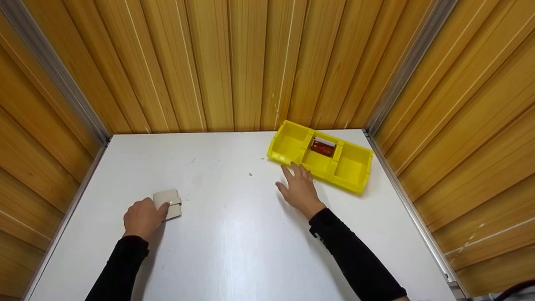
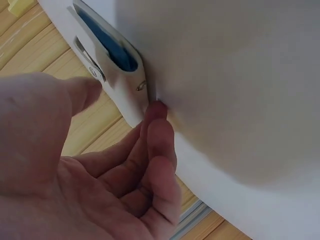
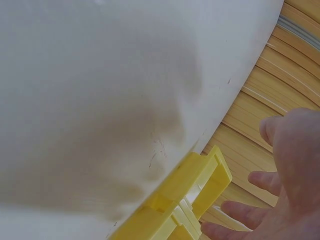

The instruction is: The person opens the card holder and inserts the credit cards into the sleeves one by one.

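A small cream wallet (image 1: 170, 196) with a snap strap lies on the white table at the left; the left wrist view shows blue inside its open side. My left hand (image 1: 144, 217) grips it from the left, thumb over its top near the snap and curled fingers at its edge against the table. At the back right sits a yellow three-compartment tray (image 1: 353, 187). My right hand (image 1: 300, 190) is by the tray's front wall, fingers spread and holding nothing. Whether a fingertip touches the tray is unclear. Red cards (image 1: 323, 147) stand in the tray's middle compartment.
The white table (image 1: 234, 234) has a few small dark marks. Wood-patterned panels (image 1: 246, 62) rise behind it and on both sides, with metal rails (image 1: 411, 211) along the side edges. A dark cable (image 1: 518, 287) shows at the lower right corner.
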`<state>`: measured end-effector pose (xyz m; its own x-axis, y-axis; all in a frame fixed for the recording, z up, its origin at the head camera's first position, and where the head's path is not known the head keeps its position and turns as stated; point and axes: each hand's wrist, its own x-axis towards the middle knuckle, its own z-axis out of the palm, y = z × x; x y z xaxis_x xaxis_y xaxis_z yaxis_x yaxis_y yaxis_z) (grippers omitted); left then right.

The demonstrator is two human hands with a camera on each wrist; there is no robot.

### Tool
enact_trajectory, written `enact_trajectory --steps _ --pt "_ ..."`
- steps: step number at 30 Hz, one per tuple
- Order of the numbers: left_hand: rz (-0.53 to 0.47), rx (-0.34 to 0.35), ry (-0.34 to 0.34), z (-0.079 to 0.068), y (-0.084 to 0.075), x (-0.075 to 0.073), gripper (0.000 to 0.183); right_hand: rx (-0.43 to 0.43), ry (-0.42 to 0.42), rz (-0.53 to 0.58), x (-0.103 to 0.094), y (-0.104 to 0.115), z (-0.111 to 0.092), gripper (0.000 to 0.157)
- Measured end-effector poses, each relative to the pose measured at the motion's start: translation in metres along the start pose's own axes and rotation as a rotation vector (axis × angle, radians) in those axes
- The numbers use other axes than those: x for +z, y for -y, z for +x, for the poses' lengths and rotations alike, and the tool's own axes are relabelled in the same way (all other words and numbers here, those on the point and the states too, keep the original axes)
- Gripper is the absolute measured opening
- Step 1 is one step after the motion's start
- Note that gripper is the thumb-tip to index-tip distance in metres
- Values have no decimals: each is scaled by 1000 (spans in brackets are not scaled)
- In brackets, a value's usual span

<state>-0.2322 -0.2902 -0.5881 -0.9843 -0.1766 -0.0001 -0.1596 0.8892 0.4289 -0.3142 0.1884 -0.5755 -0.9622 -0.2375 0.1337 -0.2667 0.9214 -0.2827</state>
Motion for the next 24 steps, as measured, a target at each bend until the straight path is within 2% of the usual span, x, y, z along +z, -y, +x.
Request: enact_trajectory --steps 5,9,12,16,21,24 --pt "13 -2 -16 2 -3 4 50 7 -4 8 -2 0 0 69" --pt "-14 -34 9 4 -6 5 48 4 -5 6 -1 1 0 69" --pt "-56 -67 43 4 -9 5 44 6 3 -4 -1 1 0 69" --pt "-108 -76 68 5 -12 1 40 11 3 -7 -1 1 -1 70" --pt "-185 -87 78 6 -13 -5 41 -4 -5 -15 -2 1 0 69" --pt "-250 -101 106 6 -14 -8 45 -14 -16 -18 -3 0 1 67"
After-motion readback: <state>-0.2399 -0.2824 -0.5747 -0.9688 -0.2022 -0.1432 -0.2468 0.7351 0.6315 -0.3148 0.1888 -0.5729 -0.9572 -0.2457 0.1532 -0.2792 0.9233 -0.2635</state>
